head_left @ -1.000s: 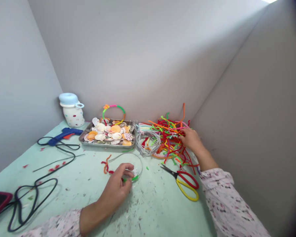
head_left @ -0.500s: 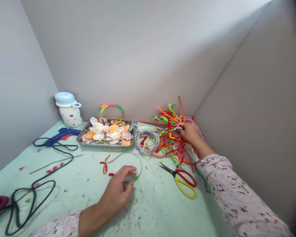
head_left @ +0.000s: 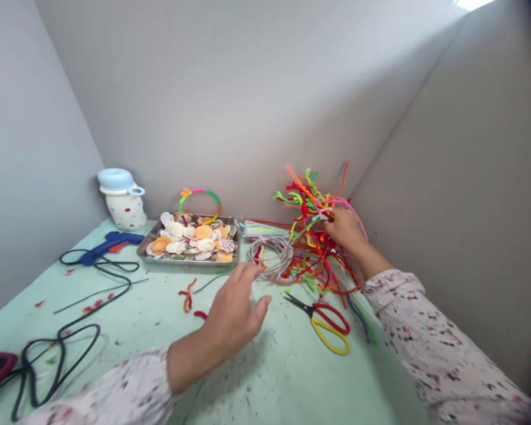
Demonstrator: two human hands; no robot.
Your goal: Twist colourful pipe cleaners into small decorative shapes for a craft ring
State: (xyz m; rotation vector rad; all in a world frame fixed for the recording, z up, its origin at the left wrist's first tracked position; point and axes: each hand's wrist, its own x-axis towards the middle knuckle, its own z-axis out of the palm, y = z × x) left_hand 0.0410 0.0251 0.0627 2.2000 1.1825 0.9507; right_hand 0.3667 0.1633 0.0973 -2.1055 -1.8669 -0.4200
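At the back right, my right hand [head_left: 346, 229] is closed on a bunch of colourful pipe cleaners [head_left: 307, 203]. More pipe cleaners hang and lie below it in a tangle. My left hand [head_left: 235, 306] hovers over the middle of the table, thumb and fingers apart, holding nothing. Behind it shows part of a thin grey hoop [head_left: 209, 284]; the rest is hidden by the hand. Just beyond the left fingertips lies a coil of grey wire hoops [head_left: 272, 251]. Scissors [head_left: 321, 316] with one red and one yellow handle rest between my hands.
A metal tray [head_left: 186, 267] of seashells holds a hoop wrapped in coloured pipe cleaner [head_left: 212, 195]. To its left are a lidded white cup [head_left: 126, 206], a blue glue gun [head_left: 108, 245] and a looping black cord [head_left: 71, 323]. Short pipe cleaner scraps [head_left: 188, 297] lie in front of the tray.
My left hand has left the grey hoop and moved right and farther back, its fingers spreading. My right hand has lifted the bunch of pipe cleaners slightly from the pile.
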